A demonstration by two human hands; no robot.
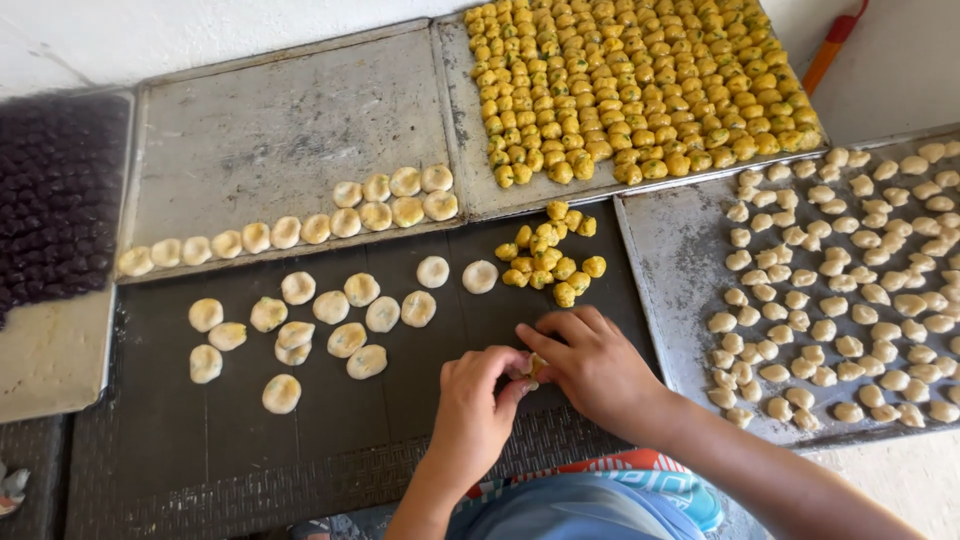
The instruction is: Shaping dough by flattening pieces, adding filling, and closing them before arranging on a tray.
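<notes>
- Your left hand (478, 398) and right hand (590, 365) meet low over the dark mat (160, 420), fingertips closed together on one small dough piece (537, 367).
- Pinch evenly all round; keep it centred.
- Flat dough rounds (330, 306) on the mat: about sixteen.
- Yellow filling balls (550, 255) loose beside them: roughly twenty.
- Metal trays (280, 130): three.

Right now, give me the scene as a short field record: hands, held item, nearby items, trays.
left hand: pinching small dough piece
right hand: on the same piece
work surface: dark mat
nearby: flat dough discs, pile of yellow balls
trays: yellow-ball tray at top; pale-pieces tray at right; part-filled tray upper left
</notes>
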